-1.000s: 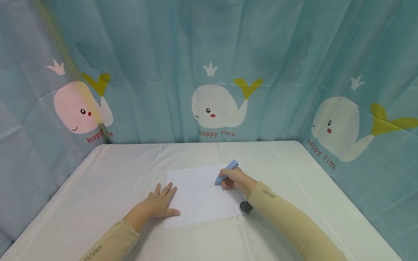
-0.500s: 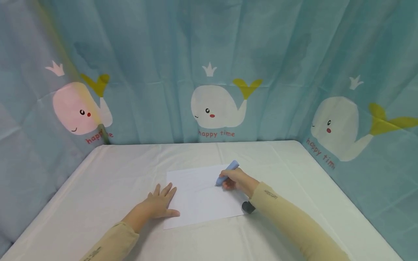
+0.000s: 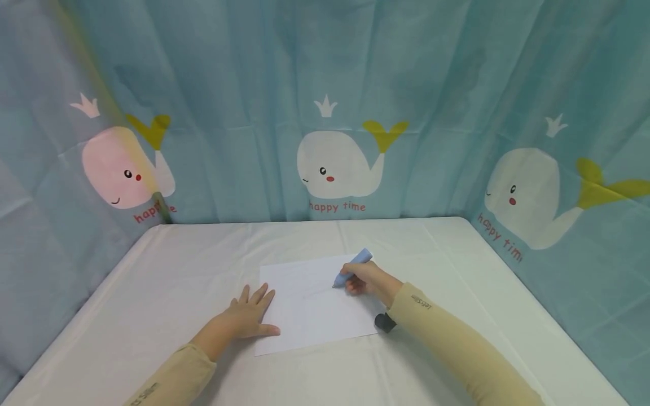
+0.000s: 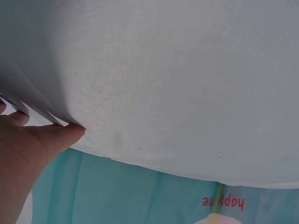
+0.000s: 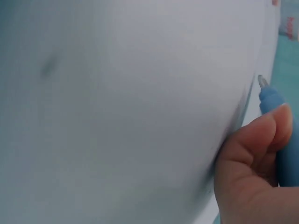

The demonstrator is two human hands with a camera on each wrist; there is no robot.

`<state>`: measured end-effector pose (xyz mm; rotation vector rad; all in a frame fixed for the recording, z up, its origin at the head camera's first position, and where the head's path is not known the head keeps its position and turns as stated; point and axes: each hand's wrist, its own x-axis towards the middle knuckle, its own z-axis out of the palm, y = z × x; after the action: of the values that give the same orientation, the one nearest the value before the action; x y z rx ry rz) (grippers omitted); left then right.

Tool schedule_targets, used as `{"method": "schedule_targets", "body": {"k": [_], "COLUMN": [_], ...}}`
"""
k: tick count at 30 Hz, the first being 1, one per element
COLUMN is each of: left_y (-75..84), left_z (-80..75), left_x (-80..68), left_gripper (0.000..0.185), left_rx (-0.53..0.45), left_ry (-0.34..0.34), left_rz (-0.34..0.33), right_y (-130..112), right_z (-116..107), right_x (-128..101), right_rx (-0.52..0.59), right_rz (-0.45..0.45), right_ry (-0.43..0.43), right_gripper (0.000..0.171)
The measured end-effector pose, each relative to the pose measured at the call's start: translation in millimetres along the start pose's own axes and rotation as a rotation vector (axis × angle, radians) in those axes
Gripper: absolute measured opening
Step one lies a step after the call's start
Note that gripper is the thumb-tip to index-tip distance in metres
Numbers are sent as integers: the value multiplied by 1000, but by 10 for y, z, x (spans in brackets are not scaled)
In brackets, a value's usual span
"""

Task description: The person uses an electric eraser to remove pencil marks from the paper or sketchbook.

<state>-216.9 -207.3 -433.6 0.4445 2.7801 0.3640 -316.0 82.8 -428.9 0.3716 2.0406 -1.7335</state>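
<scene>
A sheet of white paper (image 3: 310, 316) lies slightly turned on the white-covered table. My left hand (image 3: 247, 317) rests with spread fingers on its left edge, thumb along the lower part; in the left wrist view the same hand (image 4: 28, 149) shows at the left side. Between thumb and fingers, my right hand (image 3: 367, 279) holds a light blue pen (image 3: 361, 256), its tip pointing down and left at the paper's right half. The right wrist view shows the pen (image 5: 271, 99) with a pale tip, gripped by the right hand (image 5: 252, 168). Faint lines run across the paper.
A small black object (image 3: 384, 322) is partly under the right sleeve, by the paper's lower right corner. White cloth covers the table (image 3: 167, 270). Behind and at both sides hangs a blue curtain (image 3: 228, 113) printed with whales.
The pen tip shifts only slightly, first a little right and down, then back left and up. My left hand stays in place on the paper.
</scene>
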Motion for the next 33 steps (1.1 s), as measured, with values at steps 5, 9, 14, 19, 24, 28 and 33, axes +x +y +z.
{"method": "schedule_targets", "body": {"k": [5,9,14,19,24,28,33], "left_y": [-4,8,16,11,14,19,29], "left_z": [10,9,9,9,2,-5,-20], "left_x": [-1,-1,-1,-3,-7,-10,-14], "left_gripper": [96,96,96,96,96,95,95], "left_rx": [8,10,13,19,7,2,-10], "left_ry": [8,9,9,4,-3,-3,-6], "left_rz": [10,5,2,-8,-13,-3,0], "right_y": [3,3,-17,-29,-23,-26,-28], "right_z": [50,88,123,132,130,124,115], "right_x": [-6,-22,-38,-47,-42,-38,-33], "right_rx": [-3,-15,-30,-28,-34,-22,13], "right_rz": [4,-5,1,4,2,1,3], "right_ry": [49,36,17,35,6,-5,-16], "right_gripper": [14,14,14,15,14,15,18]}}
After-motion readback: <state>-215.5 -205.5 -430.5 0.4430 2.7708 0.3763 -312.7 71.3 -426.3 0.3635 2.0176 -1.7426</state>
